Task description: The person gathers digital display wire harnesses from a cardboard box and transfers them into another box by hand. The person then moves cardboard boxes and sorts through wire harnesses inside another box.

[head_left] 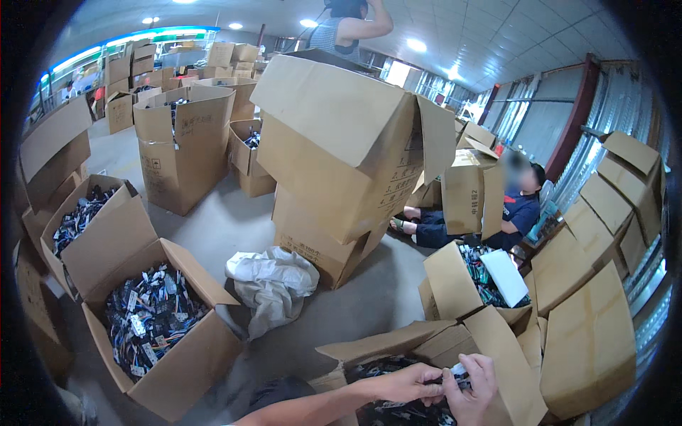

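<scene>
Over an open carton (383, 342) at the lower right, my hands meet with the fingertips close together. My right hand (474, 392) is closed around a small cable piece with a white end (459, 369), mostly covered by the fingers. My left hand (412, 383) pinches at the same piece from the left side, thumb and fingers pressed together. Under my hands, the carton holds a pile of dark cable pieces (408, 412). The flap (508, 366) on its right side stands up next to my right hand.
An open carton (188, 376) of wired parts stands at left. A white plastic sack (273, 284) lies on the floor before tall stacked cartons (320, 163). Another carton (451, 280) with cables sits beyond my hands. A person (522, 213) sits at right; another (348, 32) is behind the stack.
</scene>
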Motion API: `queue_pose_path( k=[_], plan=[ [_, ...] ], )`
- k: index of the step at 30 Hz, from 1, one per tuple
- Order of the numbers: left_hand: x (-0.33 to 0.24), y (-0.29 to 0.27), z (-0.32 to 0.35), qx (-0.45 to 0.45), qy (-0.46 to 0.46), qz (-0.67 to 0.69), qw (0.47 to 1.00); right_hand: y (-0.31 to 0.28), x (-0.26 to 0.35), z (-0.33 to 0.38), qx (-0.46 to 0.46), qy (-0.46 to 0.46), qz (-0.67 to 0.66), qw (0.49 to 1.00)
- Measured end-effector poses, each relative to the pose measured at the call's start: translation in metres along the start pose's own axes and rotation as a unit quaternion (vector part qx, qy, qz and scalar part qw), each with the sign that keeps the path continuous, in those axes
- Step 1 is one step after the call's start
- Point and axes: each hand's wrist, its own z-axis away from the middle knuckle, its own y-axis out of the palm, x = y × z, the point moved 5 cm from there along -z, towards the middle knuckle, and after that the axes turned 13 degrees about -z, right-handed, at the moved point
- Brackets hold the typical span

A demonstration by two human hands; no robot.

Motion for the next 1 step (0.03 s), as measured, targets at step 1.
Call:
queue_pose_path(
  k=[1],
  plan=[
    [-0.0043,0.0024,0.0019,-0.005,0.004,0.035,0.999,0.0010,-0.0019,0.0005,-0.005,0.001,-0.006,1.000]
  ],
)
